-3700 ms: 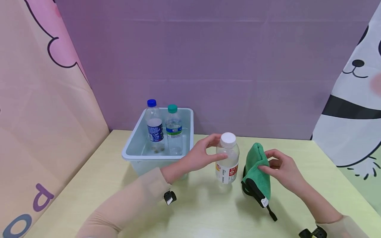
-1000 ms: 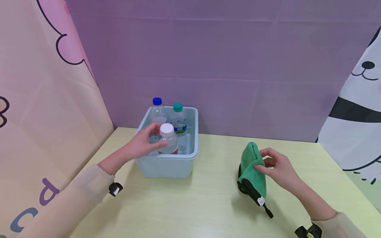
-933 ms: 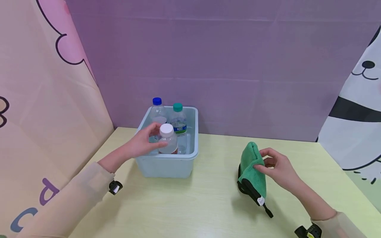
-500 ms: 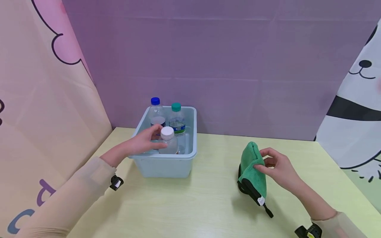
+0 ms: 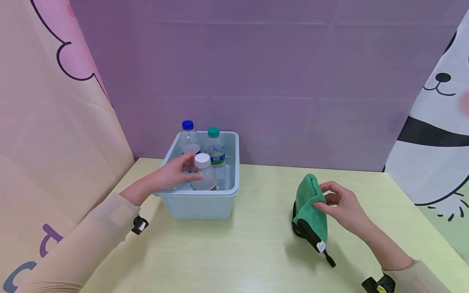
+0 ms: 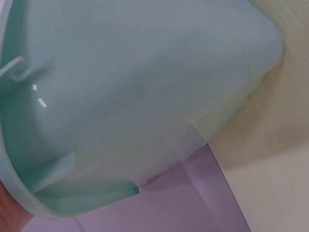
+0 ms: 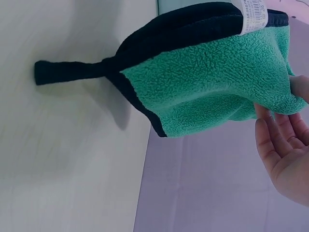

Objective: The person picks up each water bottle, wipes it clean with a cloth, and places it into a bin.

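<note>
My left hand (image 5: 172, 173) reaches over the near left side of the pale blue plastic bin (image 5: 201, 206), thumb and fingers around a clear bottle (image 5: 206, 179) with a white cap. The bottle stands upright inside the near end, its base hidden by the bin wall. In the left wrist view the bin's outer wall (image 6: 145, 87) fills most of the frame and hides the bottle. On the right, a folded green towel (image 5: 311, 203) with black edging and a hanging loop is pinched at its upper part by my right hand (image 5: 344, 207). The loop points down towards the table.
Behind the white-capped bottle, a blue-capped bottle (image 5: 188, 140) and a green-capped bottle (image 5: 215, 146) stand in the bin. A purple backdrop (image 5: 256, 81) rises behind the pale wooden table (image 5: 234, 252), with printed cloth panels at both sides.
Since the earliest frame, my left hand has carried the white-capped bottle left from above the table into the bin. Over the last second it barely moves. My right hand keeps holding the towel almost still.
</note>
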{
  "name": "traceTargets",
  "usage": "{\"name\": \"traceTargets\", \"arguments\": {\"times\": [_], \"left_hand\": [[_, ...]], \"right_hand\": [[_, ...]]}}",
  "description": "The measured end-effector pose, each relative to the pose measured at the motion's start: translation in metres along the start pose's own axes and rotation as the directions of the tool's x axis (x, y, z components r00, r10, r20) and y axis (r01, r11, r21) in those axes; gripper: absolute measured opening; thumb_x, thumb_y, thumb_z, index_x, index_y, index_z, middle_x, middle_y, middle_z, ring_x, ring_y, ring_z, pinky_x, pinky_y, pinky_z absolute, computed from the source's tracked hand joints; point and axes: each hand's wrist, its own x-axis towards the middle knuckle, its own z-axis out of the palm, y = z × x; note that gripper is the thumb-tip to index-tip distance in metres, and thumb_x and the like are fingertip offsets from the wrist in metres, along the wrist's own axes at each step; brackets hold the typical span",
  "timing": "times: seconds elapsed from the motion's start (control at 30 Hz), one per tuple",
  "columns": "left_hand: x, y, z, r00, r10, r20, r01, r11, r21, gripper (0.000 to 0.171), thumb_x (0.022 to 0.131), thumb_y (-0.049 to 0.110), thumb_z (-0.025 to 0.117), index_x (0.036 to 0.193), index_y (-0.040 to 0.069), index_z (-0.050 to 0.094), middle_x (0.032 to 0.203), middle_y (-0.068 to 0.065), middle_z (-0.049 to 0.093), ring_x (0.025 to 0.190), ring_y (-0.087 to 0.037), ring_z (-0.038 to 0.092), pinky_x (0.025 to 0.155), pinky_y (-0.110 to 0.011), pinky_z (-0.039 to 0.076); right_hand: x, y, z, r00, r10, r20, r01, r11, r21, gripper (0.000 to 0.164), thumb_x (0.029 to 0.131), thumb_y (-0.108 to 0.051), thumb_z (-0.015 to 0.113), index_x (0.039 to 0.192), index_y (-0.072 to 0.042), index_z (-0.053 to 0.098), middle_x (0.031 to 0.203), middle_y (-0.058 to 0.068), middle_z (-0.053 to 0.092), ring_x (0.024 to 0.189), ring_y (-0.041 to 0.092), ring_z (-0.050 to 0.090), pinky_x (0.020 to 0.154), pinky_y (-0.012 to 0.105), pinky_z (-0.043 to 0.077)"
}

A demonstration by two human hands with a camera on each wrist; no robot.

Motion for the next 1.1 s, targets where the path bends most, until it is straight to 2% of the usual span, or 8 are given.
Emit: {"name": "traceTargets", "arguments": {"times": [0.13, 0.27, 0.43, 0.67, 0.9, 1.1], "left_hand": [[0.0, -0.001, -0.002, 1.0, 0.003, -0.016, -0.003, 1.0, 0.028, 0.054, 0.09, 0.016, 0.072, 0.13, -0.004, 0.043, 0.129, -0.021, 0.054, 0.121, -0.037, 0.052, 0.104, -0.051, 0.038], [-0.001, 0.0, -0.005, 0.998, -0.043, -0.037, 0.044, 0.998, 0.051, 0.063, 0.089, 0.021, 0.074, 0.136, -0.003, 0.041, 0.132, -0.021, 0.053, 0.124, -0.037, 0.049, 0.106, -0.052, 0.036], [-0.003, 0.003, -0.009, 0.996, -0.069, -0.048, 0.07, 0.997, 0.024, 0.068, 0.088, 0.023, 0.074, 0.14, -0.003, 0.037, 0.137, -0.022, 0.049, 0.129, -0.038, 0.044, 0.108, -0.053, 0.033], [-0.009, 0.006, -0.016, 0.997, -0.025, -0.077, 0.027, 0.999, 0.028, 0.064, 0.087, 0.019, 0.075, 0.137, -0.003, 0.042, 0.134, -0.022, 0.052, 0.128, -0.037, 0.046, 0.107, -0.052, 0.035], [-0.021, 0.01, -0.021, 0.993, 0.032, -0.112, -0.03, 0.999, 0.021, 0.06, 0.088, 0.013, 0.073, 0.137, -0.004, 0.042, 0.138, -0.021, 0.05, 0.129, -0.036, 0.045, 0.105, -0.05, 0.038], [-0.034, 0.019, -0.021, 0.989, 0.04, -0.143, -0.044, 0.999, -0.023, 0.057, 0.088, 0.011, 0.073, 0.135, -0.002, 0.044, 0.141, -0.02, 0.047, 0.132, -0.034, 0.043, 0.1, -0.048, 0.043]], "right_hand": [[0.001, -0.002, -0.001, 1.0, -0.01, -0.005, 0.01, 1.0, -0.004, 0.029, 0.083, 0.001, 0.074, 0.108, 0.002, 0.059, 0.091, 0.012, 0.067, 0.073, 0.008, 0.066, 0.064, 0.023, 0.055], [0.002, -0.004, -0.001, 1.0, -0.01, -0.005, 0.01, 1.0, 0.0, 0.029, 0.083, 0.001, 0.074, 0.109, 0.003, 0.059, 0.092, 0.013, 0.067, 0.073, 0.008, 0.066, 0.065, 0.023, 0.055], [0.001, -0.006, -0.002, 1.0, -0.001, -0.001, 0.001, 1.0, 0.009, 0.029, 0.083, 0.002, 0.073, 0.108, 0.003, 0.059, 0.092, 0.014, 0.066, 0.073, 0.009, 0.066, 0.065, 0.023, 0.056], [0.002, -0.007, -0.004, 1.0, -0.02, -0.001, 0.02, 1.0, 0.0, 0.029, 0.083, 0.002, 0.073, 0.108, 0.004, 0.059, 0.091, 0.013, 0.067, 0.072, 0.009, 0.066, 0.064, 0.023, 0.056], [0.002, -0.006, -0.012, 0.999, -0.047, -0.009, 0.047, 0.998, -0.034, 0.03, 0.082, 0.003, 0.074, 0.108, 0.003, 0.06, 0.092, 0.009, 0.066, 0.071, 0.007, 0.066, 0.063, 0.022, 0.056], [0.0, -0.004, -0.02, 0.998, -0.051, -0.025, 0.049, 0.996, -0.072, 0.031, 0.081, 0.003, 0.075, 0.109, 0.001, 0.06, 0.092, 0.003, 0.065, 0.072, 0.007, 0.065, 0.063, 0.021, 0.055]]}}
